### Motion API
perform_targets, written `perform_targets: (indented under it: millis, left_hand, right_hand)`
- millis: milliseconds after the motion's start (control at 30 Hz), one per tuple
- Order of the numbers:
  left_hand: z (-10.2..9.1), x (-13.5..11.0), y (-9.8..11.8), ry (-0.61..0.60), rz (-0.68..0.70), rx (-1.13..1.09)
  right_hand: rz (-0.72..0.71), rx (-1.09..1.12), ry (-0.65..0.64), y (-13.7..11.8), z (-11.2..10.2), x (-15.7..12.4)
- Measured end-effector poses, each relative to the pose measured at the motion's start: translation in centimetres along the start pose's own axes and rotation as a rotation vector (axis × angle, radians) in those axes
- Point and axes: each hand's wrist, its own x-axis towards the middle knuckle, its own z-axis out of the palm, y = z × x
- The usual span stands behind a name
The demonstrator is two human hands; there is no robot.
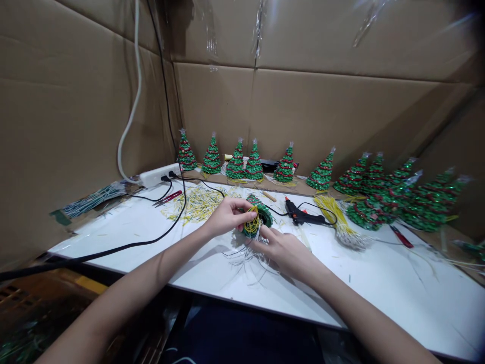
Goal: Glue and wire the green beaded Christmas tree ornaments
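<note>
- Head view: a tree (267, 213) of bristly green tinsel is tilted between the hands, its round, hollow base turned toward them.
- Thin, looped yellow wire (250, 227) is pinched at the base by the thumb and fingers of the left hand (228, 217).
- The fingers of the right hand (282, 248) are curled at the base's near edge, among white strands (246, 259); whether any are gripped cannot be told.
- The smooth white table (132, 263) is strewn, beyond the left hand, with short yellow and white clippings (200, 205); a slim red tool (170, 197) is laid left of them.
- Beyond the right hand, a black plastic glue gun (303, 215) is laid, and right of it a fanned yellow bundle (331, 211) with white ends.
- Farther beyond both hands, cone-shaped finished trees (211, 159), ringed in red and topped with stars, are lined before creased cardboard (322, 108).
- Black plugs are held in the white power strip (159, 175), beyond the left hand.
- Below the left forearm, a slatted orange crate (22, 297) is seen; its contents cannot be made out.
</note>
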Motion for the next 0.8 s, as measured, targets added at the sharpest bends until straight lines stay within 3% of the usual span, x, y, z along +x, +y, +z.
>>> perform_targets:
  millis: [300,800]
  left_hand:
    - [0.1,-0.1,0.5,0.024,0.000,-0.012]
    - [-0.2,0.1,0.0,0.036,0.022,-0.021]
  right_hand:
    - [-0.176,-0.204,0.019,2.1,-0.9,0.4]
    - [-0.047,0.084,0.073,1.2,1.0,1.2]
